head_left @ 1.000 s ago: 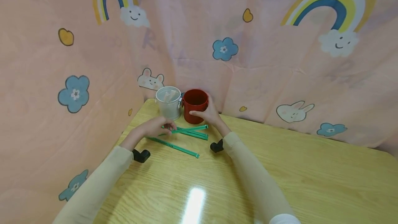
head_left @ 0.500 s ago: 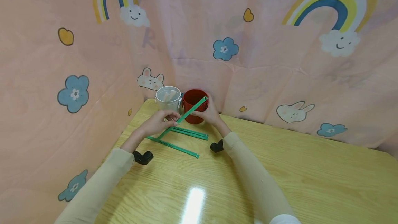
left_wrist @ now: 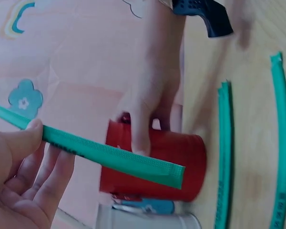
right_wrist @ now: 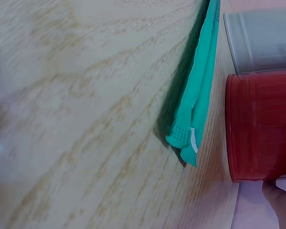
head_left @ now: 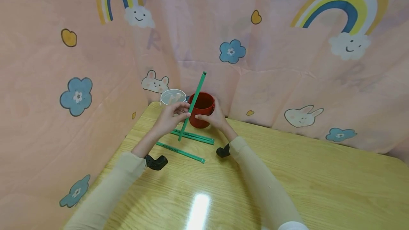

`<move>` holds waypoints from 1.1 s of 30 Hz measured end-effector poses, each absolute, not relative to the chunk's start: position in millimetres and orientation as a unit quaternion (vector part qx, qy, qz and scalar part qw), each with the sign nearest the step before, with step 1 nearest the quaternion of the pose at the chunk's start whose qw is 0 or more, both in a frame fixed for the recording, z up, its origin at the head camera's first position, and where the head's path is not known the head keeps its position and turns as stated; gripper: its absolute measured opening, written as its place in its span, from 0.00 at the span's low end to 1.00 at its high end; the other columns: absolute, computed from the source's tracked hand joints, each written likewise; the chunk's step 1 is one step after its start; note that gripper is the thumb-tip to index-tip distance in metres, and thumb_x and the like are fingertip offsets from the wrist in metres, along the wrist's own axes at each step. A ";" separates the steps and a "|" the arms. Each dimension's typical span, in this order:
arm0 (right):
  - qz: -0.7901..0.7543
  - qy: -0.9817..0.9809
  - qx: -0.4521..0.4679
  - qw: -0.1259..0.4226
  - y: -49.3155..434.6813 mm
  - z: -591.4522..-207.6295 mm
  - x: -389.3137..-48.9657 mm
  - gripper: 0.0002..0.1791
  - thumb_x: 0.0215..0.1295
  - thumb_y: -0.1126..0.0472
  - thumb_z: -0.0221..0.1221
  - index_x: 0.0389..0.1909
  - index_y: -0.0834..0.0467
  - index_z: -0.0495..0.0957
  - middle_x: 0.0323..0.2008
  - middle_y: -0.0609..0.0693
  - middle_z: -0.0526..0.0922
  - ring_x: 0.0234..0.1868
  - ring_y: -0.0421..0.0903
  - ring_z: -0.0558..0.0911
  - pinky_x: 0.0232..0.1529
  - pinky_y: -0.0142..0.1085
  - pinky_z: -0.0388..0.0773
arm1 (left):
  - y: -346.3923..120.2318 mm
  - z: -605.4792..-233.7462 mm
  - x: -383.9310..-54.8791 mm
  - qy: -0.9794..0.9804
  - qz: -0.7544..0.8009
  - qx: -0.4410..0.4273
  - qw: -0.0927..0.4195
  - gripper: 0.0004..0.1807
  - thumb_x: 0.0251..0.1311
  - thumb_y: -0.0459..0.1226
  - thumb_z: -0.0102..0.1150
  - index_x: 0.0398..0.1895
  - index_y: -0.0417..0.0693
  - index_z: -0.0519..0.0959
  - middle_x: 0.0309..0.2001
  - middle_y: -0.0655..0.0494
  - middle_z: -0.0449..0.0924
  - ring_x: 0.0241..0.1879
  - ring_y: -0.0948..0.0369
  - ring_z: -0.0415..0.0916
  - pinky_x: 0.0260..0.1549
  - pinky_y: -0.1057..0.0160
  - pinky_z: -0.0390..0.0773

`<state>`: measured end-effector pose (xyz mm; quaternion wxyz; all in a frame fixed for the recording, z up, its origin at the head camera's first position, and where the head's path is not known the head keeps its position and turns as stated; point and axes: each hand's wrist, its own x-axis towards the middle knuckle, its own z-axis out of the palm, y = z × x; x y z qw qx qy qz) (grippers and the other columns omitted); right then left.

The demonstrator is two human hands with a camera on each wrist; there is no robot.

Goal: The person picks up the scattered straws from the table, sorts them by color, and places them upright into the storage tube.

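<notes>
My left hand [head_left: 168, 119] pinches a long, slim green sealed packet [head_left: 198, 89] between thumb and fingers. The packet is raised and tilted, its upper end above the rim of a red bucket [head_left: 199, 120]. In the left wrist view, dark print shows on the packet [left_wrist: 119, 160]. My right hand [head_left: 218, 117] holds the red bucket by its right side, thumb across the front. Two similar green packets [head_left: 199, 137] lie side by side on the table before the bucket, and a single green packet [head_left: 185, 154] lies nearer to me.
A white metal bucket [head_left: 180, 96] with pale pieces inside stands left of the red one, partly covered by my left hand. The wooden table [head_left: 287, 173] meets a pink patterned cloth [head_left: 271, 88] at its back and left.
My left hand has lifted the green packet off the table and swung it from nearly flat to steeply tilted beside the red bucket. The right hand stays on the bucket.
</notes>
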<state>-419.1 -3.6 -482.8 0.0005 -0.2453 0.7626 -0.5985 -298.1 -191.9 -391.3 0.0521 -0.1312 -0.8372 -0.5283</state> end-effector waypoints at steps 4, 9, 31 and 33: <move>-0.594 0.767 -0.242 -0.001 -3.1 -483.6 -419.9 0.50 0.49 0.63 0.72 0.70 0.59 0.52 0.65 0.59 0.65 0.65 0.59 0.66 0.65 0.53 0.68 | -182.6 -382.7 -300.2 -0.837 -0.525 -0.131 0.081 0.15 0.65 0.34 0.56 0.53 0.38 0.75 0.43 0.43 0.79 0.41 0.53 0.77 0.41 0.56 0.82; -0.588 0.775 -0.233 0.001 -3.1 -482.8 -418.6 0.50 0.50 0.62 0.72 0.70 0.57 0.52 0.64 0.56 0.66 0.64 0.54 0.67 0.64 0.49 0.70 | -173.2 -373.4 -304.6 -0.831 -0.528 -0.130 0.119 0.15 0.65 0.33 0.57 0.53 0.37 0.76 0.44 0.43 0.79 0.42 0.52 0.77 0.41 0.66 0.78; -0.571 0.788 -0.230 0.008 -2.1 -482.6 -418.2 0.53 0.51 0.61 0.72 0.72 0.56 0.48 0.67 0.56 0.61 0.66 0.53 0.65 0.66 0.49 0.68 | -126.4 -358.2 -325.8 -0.804 -0.533 -0.120 0.235 0.14 0.64 0.33 0.57 0.52 0.41 0.76 0.45 0.44 0.81 0.46 0.52 0.80 0.48 0.55 0.82; -0.572 0.787 -0.230 0.011 -1.8 -483.1 -418.4 0.53 0.51 0.62 0.71 0.73 0.56 0.47 0.68 0.56 0.60 0.67 0.53 0.63 0.67 0.50 0.66 | -124.2 -358.3 -328.6 -0.806 -0.524 -0.132 0.242 0.14 0.64 0.31 0.58 0.52 0.40 0.76 0.45 0.44 0.81 0.45 0.52 0.80 0.48 0.55 0.82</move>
